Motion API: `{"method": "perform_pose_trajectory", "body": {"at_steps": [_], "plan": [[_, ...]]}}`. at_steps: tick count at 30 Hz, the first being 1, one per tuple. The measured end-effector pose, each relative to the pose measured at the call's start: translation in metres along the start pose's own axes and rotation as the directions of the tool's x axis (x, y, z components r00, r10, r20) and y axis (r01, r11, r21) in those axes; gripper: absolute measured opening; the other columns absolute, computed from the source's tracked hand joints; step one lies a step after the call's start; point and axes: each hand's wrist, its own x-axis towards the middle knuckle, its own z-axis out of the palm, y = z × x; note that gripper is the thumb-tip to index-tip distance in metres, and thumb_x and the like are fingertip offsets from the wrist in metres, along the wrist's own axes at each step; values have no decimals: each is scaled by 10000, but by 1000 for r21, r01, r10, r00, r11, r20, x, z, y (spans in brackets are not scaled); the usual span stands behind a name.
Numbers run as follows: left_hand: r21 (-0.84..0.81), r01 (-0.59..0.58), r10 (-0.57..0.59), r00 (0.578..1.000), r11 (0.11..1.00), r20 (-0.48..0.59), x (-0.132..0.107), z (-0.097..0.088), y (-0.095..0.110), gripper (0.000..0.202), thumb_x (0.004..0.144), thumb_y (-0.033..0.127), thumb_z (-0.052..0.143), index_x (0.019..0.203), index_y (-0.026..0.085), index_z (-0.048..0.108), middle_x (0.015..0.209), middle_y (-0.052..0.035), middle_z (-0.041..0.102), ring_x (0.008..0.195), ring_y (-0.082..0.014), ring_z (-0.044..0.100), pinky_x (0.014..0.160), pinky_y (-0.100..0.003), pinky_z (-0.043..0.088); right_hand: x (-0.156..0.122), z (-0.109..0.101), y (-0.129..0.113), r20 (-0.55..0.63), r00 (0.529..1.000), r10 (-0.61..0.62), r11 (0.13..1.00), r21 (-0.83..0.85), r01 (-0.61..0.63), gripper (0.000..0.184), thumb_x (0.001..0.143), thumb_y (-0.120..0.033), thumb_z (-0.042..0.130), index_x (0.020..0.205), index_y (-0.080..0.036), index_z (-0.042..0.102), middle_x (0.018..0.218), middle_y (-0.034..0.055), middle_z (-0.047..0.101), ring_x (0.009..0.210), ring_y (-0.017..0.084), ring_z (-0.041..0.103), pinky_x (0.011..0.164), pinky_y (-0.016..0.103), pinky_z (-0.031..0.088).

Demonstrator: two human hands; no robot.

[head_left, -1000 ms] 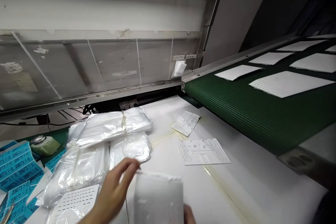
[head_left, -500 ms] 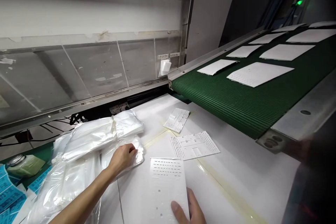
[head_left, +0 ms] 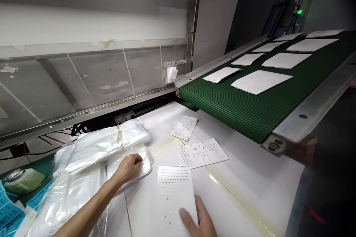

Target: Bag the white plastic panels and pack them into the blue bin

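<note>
My left hand (head_left: 130,166), fingers curled in a pinch, is at the edge of a small stack of clear plastic bags (head_left: 146,153). My right hand (head_left: 201,216) grips the right edge of a white slotted plastic panel (head_left: 176,196), its thumb on the face and the other fingers behind. Rows of short slots run across the panel's upper part, with small holes lower down. Beyond it, a similar white panel (head_left: 204,153) lies flat on the white table cover, and a smaller white panel (head_left: 184,127) lies behind that one.
A green conveyor belt (head_left: 217,102) carrying several white panels (head_left: 261,81) rises at the right. Large bundles of clear bags (head_left: 80,189) lie at the left, by a glass jar (head_left: 23,180) and blue printed labels (head_left: 8,207). Yellowish tape (head_left: 239,200) crosses the white table cover (head_left: 258,177).
The panels on the belt have shifted slightly in view as the camera turned. Both hands have stayed almost in place, the left still at the bags and the right still holding the panel.
</note>
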Motion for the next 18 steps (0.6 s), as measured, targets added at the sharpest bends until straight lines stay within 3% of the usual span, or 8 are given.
{"method": "perform_pose_trajectory", "body": {"at_steps": [9, 14, 18], "plan": [[-2, -29, 29, 999, 1000, 18, 0, -7, -1, 241, 904, 353, 501, 888, 140, 613, 807, -10, 631, 709, -141, 594, 689, -323, 487, -2, -1, -6, 21, 1000, 14, 1000, 10, -14, 613, 736, -598, 599, 1170, -175, 512, 1167, 135, 637, 1055, 304, 596, 889, 373, 486], [-2, -10, 10, 1000, 1000, 14, -1, -7, 6, 223, 892, 348, 524, 888, 137, 596, 781, -2, 613, 669, -128, 581, 647, -303, 488, 5, -2, -26, 90, 974, 208, 972, 96, -216, 596, 724, -564, 644, 1191, -211, 530, 1181, 98, 632, 1089, 303, 580, 905, 395, 470], [-7, -1, 1, 1000, 1000, -3, 0, -8, 5, 249, 897, 358, 515, 819, 136, 597, 745, 7, 610, 663, -127, 582, 646, -300, 488, 24, 3, -48, 178, 918, 355, 890, 236, -390, 616, 747, -481, 663, 1242, -163, 479, 1044, 125, 683, 939, 295, 654, 808, 415, 508]]}}
